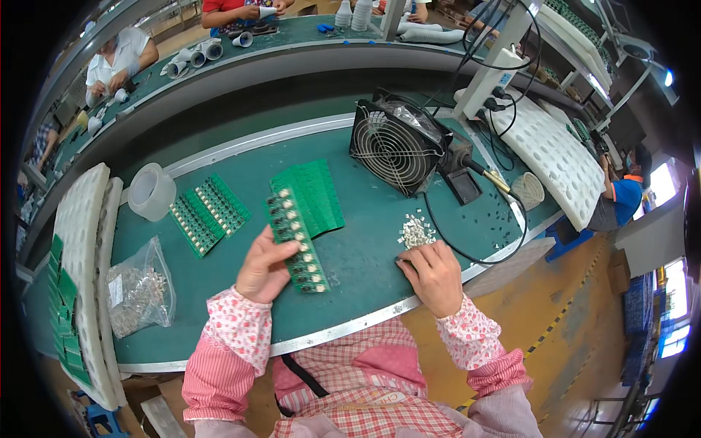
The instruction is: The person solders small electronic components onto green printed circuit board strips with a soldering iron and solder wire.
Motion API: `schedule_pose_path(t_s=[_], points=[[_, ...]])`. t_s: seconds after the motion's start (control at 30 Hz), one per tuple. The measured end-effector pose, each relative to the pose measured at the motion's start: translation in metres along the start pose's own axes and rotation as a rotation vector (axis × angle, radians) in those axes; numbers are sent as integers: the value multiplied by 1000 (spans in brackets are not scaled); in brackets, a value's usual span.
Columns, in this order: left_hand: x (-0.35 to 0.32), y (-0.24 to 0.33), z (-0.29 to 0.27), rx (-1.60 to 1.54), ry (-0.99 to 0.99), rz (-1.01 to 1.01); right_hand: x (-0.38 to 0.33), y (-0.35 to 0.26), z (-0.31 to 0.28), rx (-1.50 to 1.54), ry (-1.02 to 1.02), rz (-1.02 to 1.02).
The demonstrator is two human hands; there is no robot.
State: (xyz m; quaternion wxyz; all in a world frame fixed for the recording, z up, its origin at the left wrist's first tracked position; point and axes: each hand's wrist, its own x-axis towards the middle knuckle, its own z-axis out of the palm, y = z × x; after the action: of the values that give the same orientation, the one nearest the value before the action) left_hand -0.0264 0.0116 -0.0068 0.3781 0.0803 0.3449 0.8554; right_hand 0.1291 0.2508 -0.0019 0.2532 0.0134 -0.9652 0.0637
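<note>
Left hand (263, 269) is clamped on a long green circuit-board strip (301, 239) set with pale and black components, tilted above the green-topped surface (365, 266). Well apart from it, the right hand (434, 276) bends its fingers at the near edge of a heap of small white components (417, 231); I cannot tell whether they pinch one. Flat bare green boards (323, 196) lie just beyond the strip.

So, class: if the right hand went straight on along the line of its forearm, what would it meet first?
Most likely the pile of small white parts, just beyond the right hand; whether they already touch is hard to tell.
</note>
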Motion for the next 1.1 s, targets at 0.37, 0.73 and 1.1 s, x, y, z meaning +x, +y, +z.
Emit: schedule_pose_path(t_s=[0.37, 0.73, 1.1], points=[[-3, -19, 11, 353, 35, 105, 28, -47, 6, 1255, -153, 722], [-9, -28, 15, 558, -26, 218, 70, -78, 40, 1813, -10, 867], [-9, -23, 20, 653, 181, 266, 65, -83, 52, 1810, -32, 901]])
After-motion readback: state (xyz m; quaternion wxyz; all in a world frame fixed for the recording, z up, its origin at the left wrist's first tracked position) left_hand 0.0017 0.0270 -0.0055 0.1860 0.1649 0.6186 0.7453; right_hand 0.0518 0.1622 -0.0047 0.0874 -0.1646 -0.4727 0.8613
